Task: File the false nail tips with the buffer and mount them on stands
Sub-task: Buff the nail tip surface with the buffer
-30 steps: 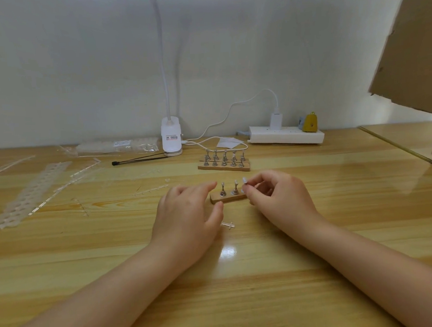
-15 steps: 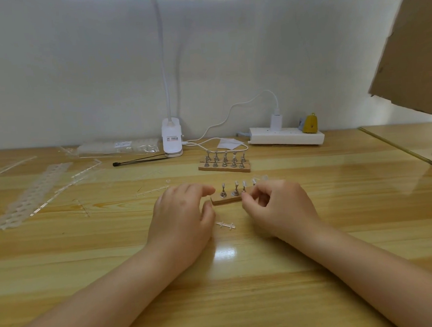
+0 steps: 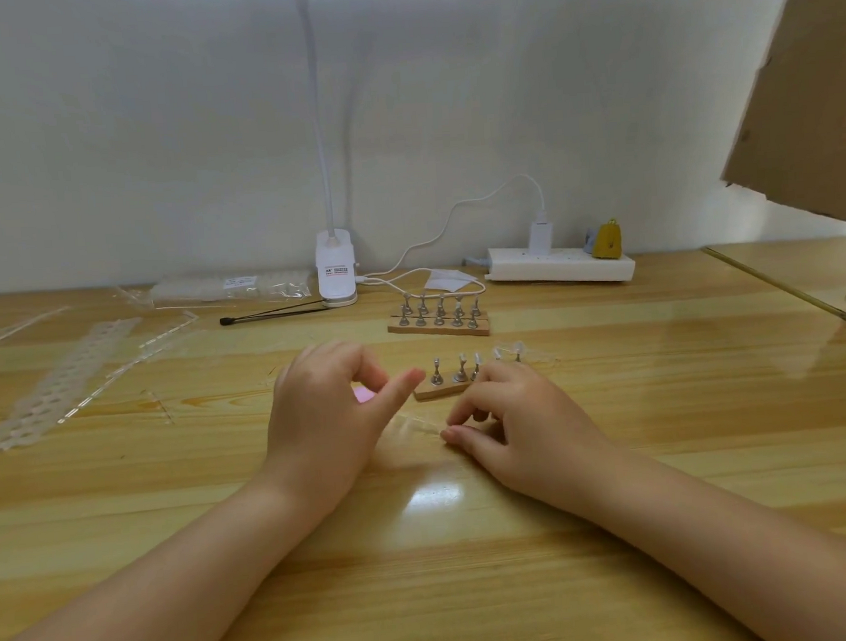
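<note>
Both hands are down at the middle of the frame over the wooden table [image 3: 617, 457]. The left hand [image 3: 318, 421] sits just left of centre, fingers curled in with a pink thing [image 3: 364, 396] showing inside the curl; whether it grips that, I cannot tell. Its thumb points right and its tip lies just beside the left end of the near stand block [image 3: 438, 391]. The right hand [image 3: 521, 423], right of centre, has its fingers bent down to the tabletop, thumb and forefinger close together on a blurred clear sliver [image 3: 412, 427]; a firm pinch or only a touch is not clear. That near block stands just above the right hand, small metal pegs upright on it, pale nail tips [image 3: 476, 358] on some. A second block of pegs [image 3: 438, 319] waits further up, near the lamp base [image 3: 336, 275]. To the upper right lies a white power strip [image 3: 559, 270]; at the left edge, a long perforated strip [image 3: 63, 379] and a thin black-tipped stick [image 3: 272, 315].
</note>
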Motion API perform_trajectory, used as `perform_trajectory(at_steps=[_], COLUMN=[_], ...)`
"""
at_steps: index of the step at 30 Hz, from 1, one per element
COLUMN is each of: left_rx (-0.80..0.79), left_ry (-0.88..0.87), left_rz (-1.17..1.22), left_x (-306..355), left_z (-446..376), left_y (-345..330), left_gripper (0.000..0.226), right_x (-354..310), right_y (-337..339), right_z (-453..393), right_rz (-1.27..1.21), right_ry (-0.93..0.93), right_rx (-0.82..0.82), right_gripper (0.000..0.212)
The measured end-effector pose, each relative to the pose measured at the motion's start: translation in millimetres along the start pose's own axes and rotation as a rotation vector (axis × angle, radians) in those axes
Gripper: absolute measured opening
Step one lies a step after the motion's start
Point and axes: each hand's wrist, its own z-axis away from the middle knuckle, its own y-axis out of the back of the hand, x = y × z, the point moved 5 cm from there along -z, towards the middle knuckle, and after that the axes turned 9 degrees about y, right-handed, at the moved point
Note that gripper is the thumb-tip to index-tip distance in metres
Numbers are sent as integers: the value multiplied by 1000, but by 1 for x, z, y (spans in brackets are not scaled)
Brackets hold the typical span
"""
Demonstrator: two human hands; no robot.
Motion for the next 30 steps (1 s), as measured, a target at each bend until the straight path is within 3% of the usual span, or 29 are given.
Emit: perform_trajectory(at_steps=[2,6,10,13,22,30], left_rx=[-4,-36,-175,-196,-33,-34], left_ry=[20,74,-72,-149,-307,-257], left_rz=[28,102,-19,-94,-214,-157], left_x=[-2,-4,7,8,12,8], left_z=[0,1,4,7,10,8], left_y=[0,-3,-12,-16,-14,-11], left_gripper=[47,24,53,54,38,31], right_x=[2,11,16,18,20,18], right_y=[1,7,9,8,9,7], right_z=[0,0,0,1,2,2], right_rz=[-32,-254,-452,-511,-575,-633], right_ry=[-13,-133,-175,-204,-256,-249], right_rx=[21,134,194,210,249,230], right_gripper=[7,5,7,7,8,9])
